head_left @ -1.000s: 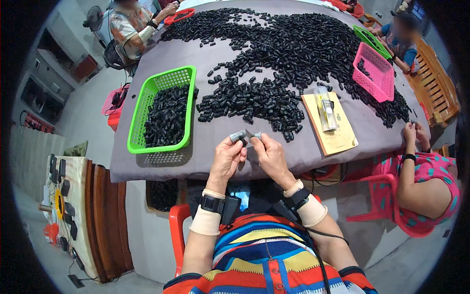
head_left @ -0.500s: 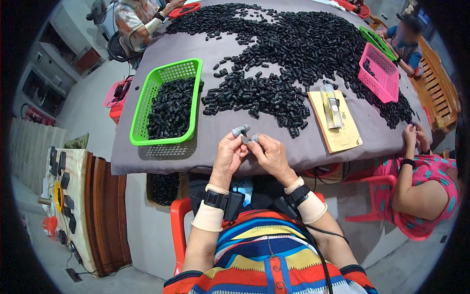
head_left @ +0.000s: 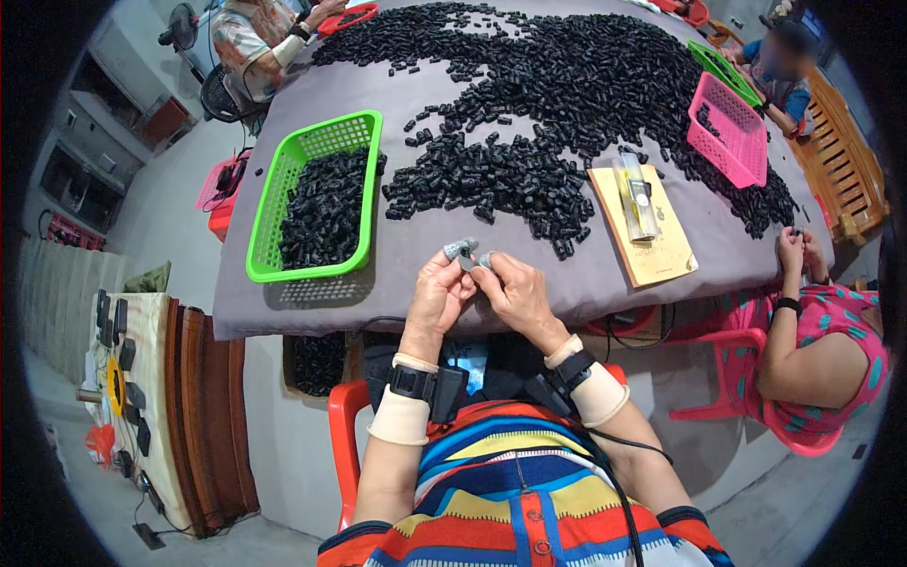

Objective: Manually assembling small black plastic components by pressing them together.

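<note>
My left hand [head_left: 440, 291] and my right hand [head_left: 518, 295] meet fingertip to fingertip above the near edge of the cloth-covered table. Grey coverings wrap fingertips on both hands. Pinched in my left fingers is a small black piece [head_left: 465, 256], mostly hidden by them; it resembles those in the pile. The right thumb and forefinger are pressed together against the left fingertips, and what they grip is too small to make out. Beyond my hands spreads a large heap of small black cylindrical pieces [head_left: 510, 180]. A green basket [head_left: 370, 203] partly filled with such pieces stands to the left.
Right of my hands lies a tan pad [head_left: 666, 250] with a clear-and-yellow tool [head_left: 638, 203] on it. Farther right stand a pink basket [head_left: 746, 161] and another green basket [head_left: 723, 71]. Other people sit around the grey tablecloth [head_left: 331, 76]. A box of black pieces [head_left: 319, 364] is below the table.
Both hands stay together in nearly the same place, with slight finger movement around the small piece. The whole view has shifted a little.
</note>
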A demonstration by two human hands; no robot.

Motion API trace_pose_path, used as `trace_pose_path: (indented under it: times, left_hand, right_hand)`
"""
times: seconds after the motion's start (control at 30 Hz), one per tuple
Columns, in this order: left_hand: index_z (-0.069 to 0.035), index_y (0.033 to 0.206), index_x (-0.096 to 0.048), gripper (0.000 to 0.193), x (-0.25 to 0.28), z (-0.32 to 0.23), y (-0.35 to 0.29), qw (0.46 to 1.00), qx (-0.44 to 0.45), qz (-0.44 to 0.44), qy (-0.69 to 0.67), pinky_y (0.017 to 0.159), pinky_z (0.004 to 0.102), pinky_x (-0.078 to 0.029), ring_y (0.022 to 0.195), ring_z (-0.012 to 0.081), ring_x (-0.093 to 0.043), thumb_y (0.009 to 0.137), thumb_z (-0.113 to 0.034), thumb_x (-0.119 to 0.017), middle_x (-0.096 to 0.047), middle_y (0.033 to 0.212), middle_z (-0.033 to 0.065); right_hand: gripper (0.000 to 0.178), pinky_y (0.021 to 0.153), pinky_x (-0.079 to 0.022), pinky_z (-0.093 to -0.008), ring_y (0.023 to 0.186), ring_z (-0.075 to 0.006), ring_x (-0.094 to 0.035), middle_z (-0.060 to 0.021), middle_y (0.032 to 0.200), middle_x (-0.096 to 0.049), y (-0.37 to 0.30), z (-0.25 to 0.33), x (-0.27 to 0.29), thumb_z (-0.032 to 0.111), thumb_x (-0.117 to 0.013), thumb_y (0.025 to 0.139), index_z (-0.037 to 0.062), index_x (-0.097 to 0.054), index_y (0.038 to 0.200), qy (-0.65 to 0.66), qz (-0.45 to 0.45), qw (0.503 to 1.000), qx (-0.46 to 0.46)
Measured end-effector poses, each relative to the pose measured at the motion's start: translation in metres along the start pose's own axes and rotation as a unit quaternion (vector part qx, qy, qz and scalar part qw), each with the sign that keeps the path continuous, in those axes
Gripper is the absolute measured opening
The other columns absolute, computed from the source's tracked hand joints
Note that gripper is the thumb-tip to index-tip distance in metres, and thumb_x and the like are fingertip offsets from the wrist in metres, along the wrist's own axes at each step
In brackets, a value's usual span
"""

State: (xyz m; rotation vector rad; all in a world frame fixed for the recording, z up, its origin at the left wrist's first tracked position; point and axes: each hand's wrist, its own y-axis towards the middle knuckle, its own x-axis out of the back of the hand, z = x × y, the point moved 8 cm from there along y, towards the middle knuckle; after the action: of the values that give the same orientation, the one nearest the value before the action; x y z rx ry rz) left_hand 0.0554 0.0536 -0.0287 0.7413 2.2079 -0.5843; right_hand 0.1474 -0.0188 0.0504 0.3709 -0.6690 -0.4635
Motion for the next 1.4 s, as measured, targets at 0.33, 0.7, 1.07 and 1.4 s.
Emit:
trace_pose_path:
  times: [0.33,0.7,1.07,1.4]
  left_hand:
    - [0.0,0.112,-0.054,0.023,0.0008,0.0007,0.0024,1.0,-0.003,0.02,-0.016,0.052,0.0189,-0.042,0.062,0.0072,-0.05,0.09,-0.005,-0.049,-0.059,0.085,0.0043]
    - [0.001,0.112,-0.053,0.023,-0.0011,-0.0007,0.0033,1.0,-0.006,0.012,-0.004,0.049,0.0174,-0.041,0.058,0.0061,-0.049,0.09,-0.004,-0.049,-0.058,0.084,0.0049]
    - [0.0,0.106,-0.056,0.018,-0.004,-0.0031,0.0028,1.0,-0.007,-0.007,0.008,0.048,0.0187,-0.04,0.055,0.006,-0.047,0.089,-0.005,-0.052,-0.057,0.078,0.0028]
    - [0.002,0.109,-0.054,0.021,-0.0017,0.0007,0.0038,1.0,-0.001,0.021,-0.014,0.048,0.018,-0.04,0.056,0.0056,-0.046,0.089,-0.003,-0.049,-0.058,0.082,0.0036]
  right_hand:
    - [0.025,0.05,-0.041,-0.041,0.059,-0.0332,-0.056,-0.0122,0.066,-0.054,0.0009,-0.0002,-0.0034,0.024,-0.059,0.084,0.0046,-0.051,0.071,-0.014,0.006,1.0,-0.005]
    - [0.024,0.049,-0.042,-0.0409,0.059,-0.033,-0.056,-0.0112,0.066,-0.055,0.0013,0.0004,-0.0051,0.024,-0.059,0.083,0.0059,-0.052,0.07,-0.03,-0.005,1.0,0.007]
    - [0.024,0.048,-0.042,-0.0412,0.058,-0.0334,-0.056,-0.0112,0.066,-0.055,0.0023,0.0019,-0.0052,0.025,-0.058,0.084,0.0067,-0.052,0.071,-0.045,-0.007,0.999,0.008]
    - [0.024,0.048,-0.042,-0.0406,0.058,-0.0331,-0.056,-0.0107,0.067,-0.055,0.0007,0.0002,-0.005,0.025,-0.059,0.083,0.0061,-0.051,0.071,-0.033,-0.014,0.999,0.017]
